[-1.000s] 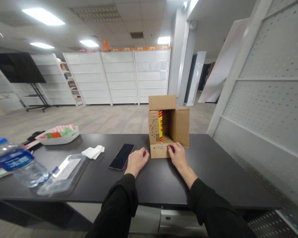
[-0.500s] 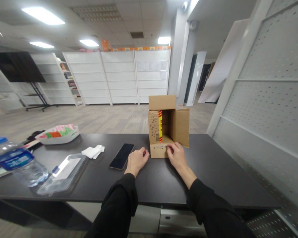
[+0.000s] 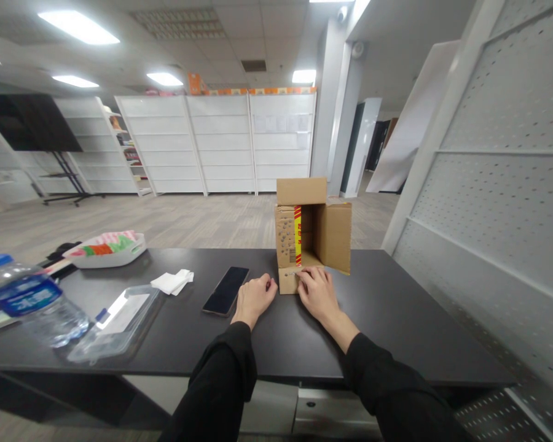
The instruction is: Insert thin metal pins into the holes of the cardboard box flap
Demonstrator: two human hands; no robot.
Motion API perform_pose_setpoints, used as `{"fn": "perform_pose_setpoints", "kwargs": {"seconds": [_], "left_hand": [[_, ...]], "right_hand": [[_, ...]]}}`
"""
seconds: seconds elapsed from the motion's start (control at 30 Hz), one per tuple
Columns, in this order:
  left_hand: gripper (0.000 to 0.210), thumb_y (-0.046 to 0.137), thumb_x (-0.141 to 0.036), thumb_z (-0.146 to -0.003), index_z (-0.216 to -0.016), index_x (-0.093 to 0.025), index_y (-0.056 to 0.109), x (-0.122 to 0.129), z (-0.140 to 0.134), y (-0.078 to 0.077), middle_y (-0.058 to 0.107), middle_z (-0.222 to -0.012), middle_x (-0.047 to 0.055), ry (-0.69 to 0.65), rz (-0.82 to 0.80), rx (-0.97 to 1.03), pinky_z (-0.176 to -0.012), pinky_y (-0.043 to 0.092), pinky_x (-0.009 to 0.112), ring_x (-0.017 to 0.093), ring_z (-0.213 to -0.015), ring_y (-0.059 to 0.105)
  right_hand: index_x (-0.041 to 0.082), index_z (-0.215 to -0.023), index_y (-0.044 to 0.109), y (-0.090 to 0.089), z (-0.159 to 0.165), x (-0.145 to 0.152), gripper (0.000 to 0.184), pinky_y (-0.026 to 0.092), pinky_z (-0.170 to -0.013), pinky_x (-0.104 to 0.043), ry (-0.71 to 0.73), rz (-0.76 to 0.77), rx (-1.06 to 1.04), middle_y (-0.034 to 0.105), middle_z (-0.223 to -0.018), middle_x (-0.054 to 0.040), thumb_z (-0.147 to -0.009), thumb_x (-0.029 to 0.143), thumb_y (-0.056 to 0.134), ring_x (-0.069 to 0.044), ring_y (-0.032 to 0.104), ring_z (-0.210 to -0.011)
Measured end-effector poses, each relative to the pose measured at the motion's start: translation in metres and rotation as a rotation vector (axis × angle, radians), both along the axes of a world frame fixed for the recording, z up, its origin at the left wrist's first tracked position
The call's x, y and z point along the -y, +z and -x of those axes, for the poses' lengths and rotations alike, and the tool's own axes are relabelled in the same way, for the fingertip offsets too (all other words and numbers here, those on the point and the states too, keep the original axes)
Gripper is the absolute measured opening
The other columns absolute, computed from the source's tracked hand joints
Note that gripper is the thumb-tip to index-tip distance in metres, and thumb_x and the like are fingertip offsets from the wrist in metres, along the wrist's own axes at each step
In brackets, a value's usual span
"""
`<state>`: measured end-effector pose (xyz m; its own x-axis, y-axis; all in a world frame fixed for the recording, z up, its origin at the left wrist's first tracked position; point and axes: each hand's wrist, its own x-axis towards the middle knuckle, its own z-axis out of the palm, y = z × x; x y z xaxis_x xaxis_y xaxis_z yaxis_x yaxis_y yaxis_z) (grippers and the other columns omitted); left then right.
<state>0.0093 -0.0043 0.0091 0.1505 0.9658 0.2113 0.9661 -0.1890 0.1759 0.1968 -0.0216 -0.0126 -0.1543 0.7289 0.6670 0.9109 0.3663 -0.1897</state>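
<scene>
An open cardboard box (image 3: 335, 236) stands on the dark table, its opening facing me. Small round grey pieces dot its left flap (image 3: 284, 236), beside a yellow and red tape strip (image 3: 297, 236). More tiny pieces lie in a row on the lower front flap (image 3: 287, 282). My right hand (image 3: 317, 291) rests at that flap, its fingers bent and fingertips at the row; anything pinched there is too small to make out. Just left of the box, my left hand (image 3: 255, 297) is closed on the table, and what it may hold is hidden.
A phone (image 3: 225, 291) lies left of my left hand. Farther left are a white tissue (image 3: 172, 282), a clear plastic case (image 3: 120, 322), a water bottle (image 3: 34, 301) and a white basket (image 3: 108, 256). A perforated panel (image 3: 498, 184) rises along the right side.
My right hand has moved left along the lower front flap, covering more of the row of small pieces. My left hand and the box have stayed in place.
</scene>
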Motion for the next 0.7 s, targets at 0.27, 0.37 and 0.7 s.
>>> {"fn": "perform_pose_setpoints", "kwargs": {"seconds": [0.27,0.37,0.7], "left_hand": [[0.037,0.033,-0.042,-0.094,-0.092,-0.023,0.064,0.001,-0.002,0.002,0.072,-0.088,0.007,0.019,0.029,0.010,-0.071,0.043,0.026,0.020,-0.084,0.068],[0.036,0.033,-0.042,-0.094,-0.092,-0.023,0.064,0.002,-0.002,0.003,0.072,-0.089,0.007,0.023,0.033,0.017,-0.071,0.043,0.026,0.020,-0.084,0.068],[0.036,0.032,-0.041,-0.094,-0.093,-0.023,0.064,0.000,0.000,-0.001,0.072,-0.087,0.007,0.004,0.008,0.000,-0.070,0.043,0.026,0.020,-0.082,0.068]], "right_hand": [[0.022,-0.104,0.064,0.004,0.010,-0.001,0.024,0.034,-0.086,-0.040,0.002,-0.002,0.067,0.061,-0.105,-0.0096,-0.084,0.016,0.050,-0.026,0.051,-0.100],[0.022,-0.102,0.063,0.006,0.014,-0.002,0.023,0.034,-0.087,-0.040,0.003,0.002,0.075,0.061,-0.103,-0.0097,-0.084,0.016,0.050,-0.026,0.051,-0.099],[0.022,-0.093,0.060,0.007,0.024,-0.009,0.015,0.033,-0.083,-0.041,-0.056,0.012,0.080,0.061,-0.097,-0.0099,-0.083,0.018,0.051,-0.027,0.049,-0.095]]}}
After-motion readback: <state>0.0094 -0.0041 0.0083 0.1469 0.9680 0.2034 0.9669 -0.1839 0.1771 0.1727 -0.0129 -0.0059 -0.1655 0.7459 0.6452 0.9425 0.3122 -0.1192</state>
